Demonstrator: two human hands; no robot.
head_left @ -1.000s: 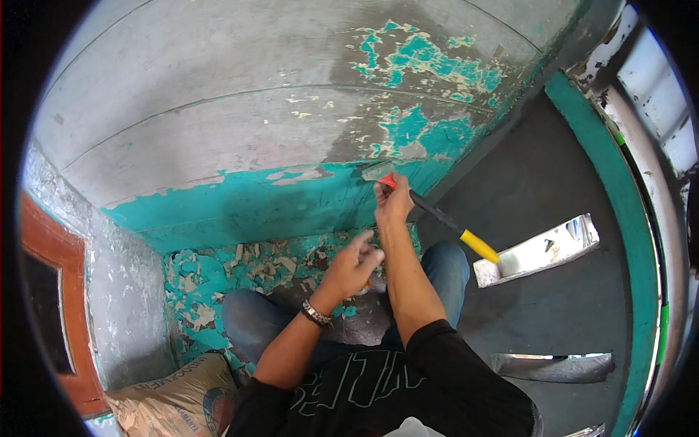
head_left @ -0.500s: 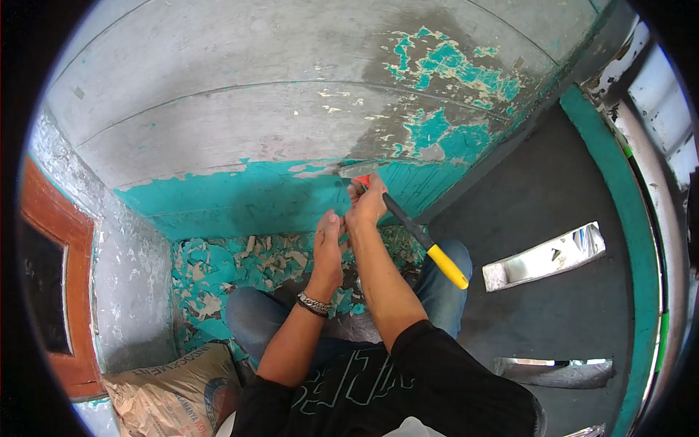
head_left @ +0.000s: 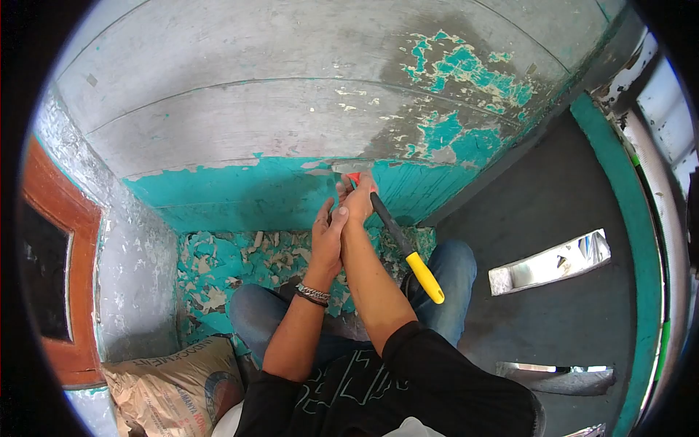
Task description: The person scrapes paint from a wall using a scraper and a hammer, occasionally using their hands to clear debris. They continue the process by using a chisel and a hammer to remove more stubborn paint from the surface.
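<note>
My right hand [head_left: 359, 200] is closed around a long-handled scraper [head_left: 393, 229], close to its red head. Its black shaft and yellow end slant down to the right, past my forearm. The flat metal blade lies against the wall [head_left: 255, 191], at the upper edge of a turquoise paint band, where bare grey begins. My left hand [head_left: 327, 234] rests against the right wrist, with its fingers stretched out and its thumb over the wrist. A chain bracelet is on the left wrist.
Peeled paint flakes [head_left: 207, 284] cover the floor below the wall. A paper cement sack [head_left: 171, 386] stands at lower left beside a brown wooden frame [head_left: 89, 291]. On the right a dark wall [head_left: 539, 320] has slot-like openings. Turquoise patches [head_left: 440, 131] remain higher up.
The scraper's yellow end has swung down and left, and its blade has shifted slightly left. My left hand has come up against the right wrist. The view has shifted a little.
</note>
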